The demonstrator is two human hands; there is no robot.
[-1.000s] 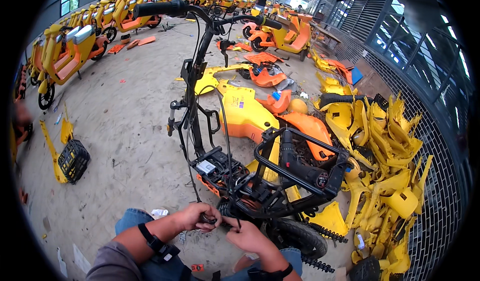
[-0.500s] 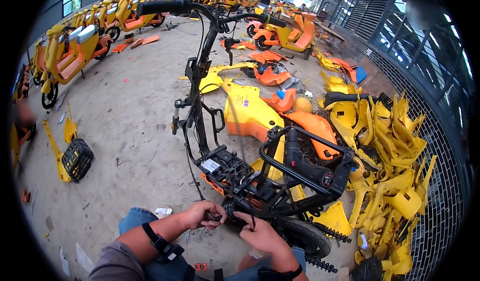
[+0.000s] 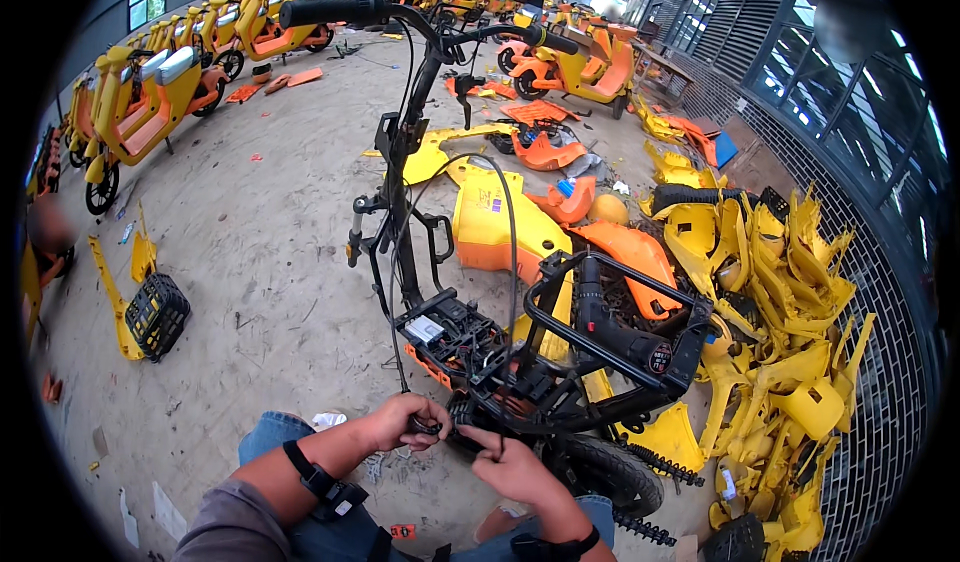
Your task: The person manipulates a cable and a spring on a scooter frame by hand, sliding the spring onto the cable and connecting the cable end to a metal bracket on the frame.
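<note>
Left of the grip lay a black latticed basket (image 3: 157,317). The left hand (image 3: 403,423) curled around a small dark part (image 3: 427,428) (smooth, rounded), held inside its fingers. Adjacent, the right hand (image 3: 510,467) bent inward; its pinch could not be determined. Rightward stood a tubular black rack (image 3: 590,343) above a rubber tyre (image 3: 630,477).

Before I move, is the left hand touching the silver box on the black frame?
Apart. The head view shows the left hand below the silver box in the picture, with an orange strip and floor between them.
</note>
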